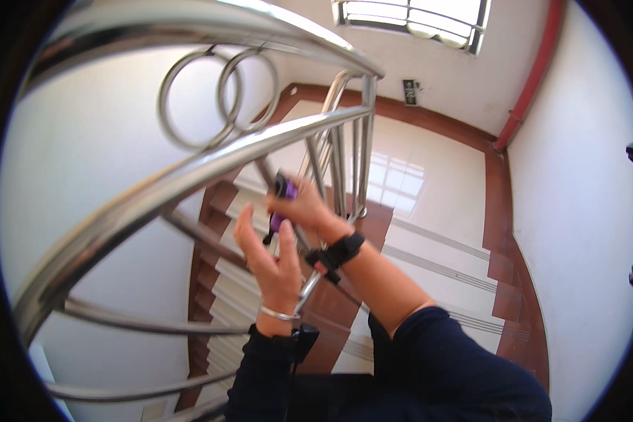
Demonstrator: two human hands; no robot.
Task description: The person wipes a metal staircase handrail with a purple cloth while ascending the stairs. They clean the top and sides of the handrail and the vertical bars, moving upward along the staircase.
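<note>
My right hand (307, 204) is closed around a small purple-and-black object (278, 221), blurred, so I cannot tell exactly what it is. Its dark end sticks out past the fingers. Just below and to the left, my left hand (271, 264) is raised with thumb and fingers apart, holding nothing. From this angle the left fingertips appear close beside the object; whether they touch it I cannot tell. Both hands are over the stainless-steel stair railing (211, 169), near its slim bars. A black strap with a small device (337, 253) is on my right wrist, and a metal bangle (278, 315) circles the left.
Tiled stairs (443, 279) with grooved treads descend to a landing (443, 153). Another flight (232, 295) lies beyond the railing at the left. A red pipe (533, 79) runs down the corner. An exit-type sign (410, 93) is low on the wall below a barred window (411, 16).
</note>
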